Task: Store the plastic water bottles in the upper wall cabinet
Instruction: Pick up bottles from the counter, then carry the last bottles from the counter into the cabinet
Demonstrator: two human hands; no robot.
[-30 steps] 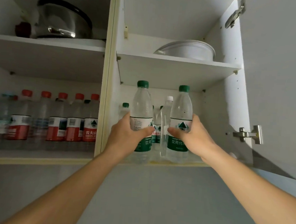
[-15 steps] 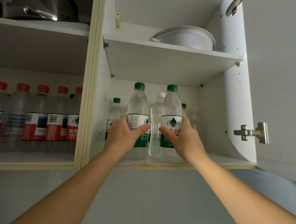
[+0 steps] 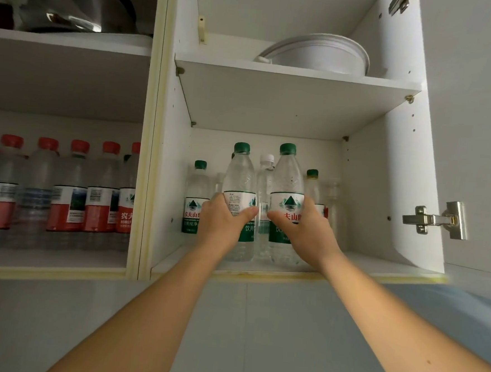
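Two clear green-capped water bottles stand on the lower shelf (image 3: 378, 267) of the open right cabinet. My left hand (image 3: 221, 227) grips the left bottle (image 3: 240, 179) round its label. My right hand (image 3: 307, 233) grips the right bottle (image 3: 288, 177) the same way. Both bottles are upright, near the shelf's front. Behind them stand a white-capped bottle (image 3: 266, 175) and two more green-capped bottles (image 3: 198, 188), partly hidden.
The left cabinet's lower shelf holds several red-capped bottles (image 3: 69, 191). A steel pot (image 3: 77, 2) sits above them and a white bowl (image 3: 320, 54) on the right upper shelf. The open door with its hinge (image 3: 436, 219) stands at the right.
Both hands have pushed their bottles further in onto the lower shelf, and my view has shifted right and closer to the right cabinet.
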